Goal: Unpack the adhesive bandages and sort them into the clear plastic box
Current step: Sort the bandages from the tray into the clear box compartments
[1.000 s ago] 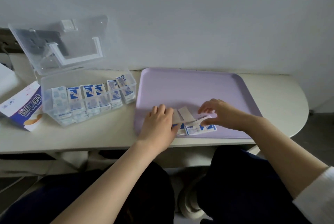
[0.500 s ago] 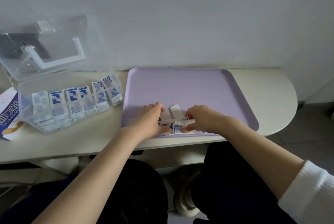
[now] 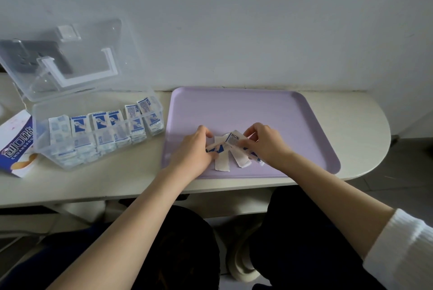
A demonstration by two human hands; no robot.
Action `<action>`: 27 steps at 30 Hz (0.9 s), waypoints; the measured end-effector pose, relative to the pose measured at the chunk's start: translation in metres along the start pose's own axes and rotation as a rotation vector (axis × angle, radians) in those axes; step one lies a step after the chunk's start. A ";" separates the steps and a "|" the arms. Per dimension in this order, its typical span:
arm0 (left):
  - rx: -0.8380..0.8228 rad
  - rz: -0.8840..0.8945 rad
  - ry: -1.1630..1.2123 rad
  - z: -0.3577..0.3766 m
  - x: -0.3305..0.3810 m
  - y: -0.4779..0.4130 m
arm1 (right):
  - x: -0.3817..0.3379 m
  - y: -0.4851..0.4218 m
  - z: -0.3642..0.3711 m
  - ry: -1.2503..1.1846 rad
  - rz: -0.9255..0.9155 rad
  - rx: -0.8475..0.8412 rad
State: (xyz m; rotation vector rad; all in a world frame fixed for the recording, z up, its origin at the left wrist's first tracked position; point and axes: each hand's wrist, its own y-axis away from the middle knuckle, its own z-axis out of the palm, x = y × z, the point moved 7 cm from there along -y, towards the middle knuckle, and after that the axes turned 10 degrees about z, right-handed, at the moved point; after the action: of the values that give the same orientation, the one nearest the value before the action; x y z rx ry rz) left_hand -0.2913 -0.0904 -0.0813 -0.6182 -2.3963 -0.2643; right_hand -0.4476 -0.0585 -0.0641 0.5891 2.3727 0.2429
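"What have the hands got?"

"One small fan of wrapped bandages (image 3: 236, 139), held between them. The left hand (image 3: 194, 149) pinches its left end with thumb and curled fingers. The right hand (image 3: 264, 144) pinches the right end, with a printed blue-and-white wrapper uppermost."

"Where is that?"

"Over the near middle of a lilac tray (image 3: 234, 107). White strips splay toward its near edge. I cannot tell whether they touch it."

"And the box?"

"The clear plastic box (image 3: 37, 130) stands left of the tray on a pale table (image 3: 105, 184). Its lid (image 3: 70, 60) is tilted back toward the wall, and rows of blue-and-white packets (image 3: 103, 125) stand upright inside. A printed carton (image 3: 16, 144) lies just beside it, further left."
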 end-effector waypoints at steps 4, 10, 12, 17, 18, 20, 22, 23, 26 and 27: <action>0.022 -0.024 -0.014 -0.005 -0.005 -0.002 | 0.002 -0.007 -0.015 -0.158 0.024 0.116; -0.049 0.013 0.083 0.009 0.005 -0.002 | -0.005 -0.004 0.000 -0.172 0.067 0.017; 0.010 0.031 0.083 0.005 0.008 -0.003 | -0.009 -0.001 0.010 0.091 0.044 0.013; 0.118 -0.108 0.289 -0.004 0.004 -0.002 | -0.022 0.010 0.024 0.276 0.032 0.000; 0.111 -0.140 0.360 0.000 0.003 -0.002 | -0.024 0.011 0.028 0.239 0.036 -0.017; 0.101 -0.167 0.449 0.007 0.002 -0.002 | -0.028 0.014 0.036 0.152 0.058 -0.050; 0.110 -0.178 0.491 0.011 0.000 0.000 | -0.028 0.015 0.043 0.086 0.079 -0.057; 0.115 -0.184 0.502 0.011 -0.003 0.001 | -0.028 0.014 0.045 0.079 0.082 -0.063; 0.114 -0.176 0.440 0.009 -0.010 0.001 | -0.027 0.013 0.046 0.036 0.092 -0.078; 0.106 -0.163 0.398 0.009 -0.011 0.001 | -0.026 0.012 0.046 0.026 0.100 -0.089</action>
State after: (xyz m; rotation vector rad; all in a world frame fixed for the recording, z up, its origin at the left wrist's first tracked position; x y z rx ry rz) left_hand -0.2878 -0.0902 -0.0949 -0.2880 -2.0600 -0.2972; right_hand -0.3958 -0.0590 -0.0805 0.6669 2.3467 0.4011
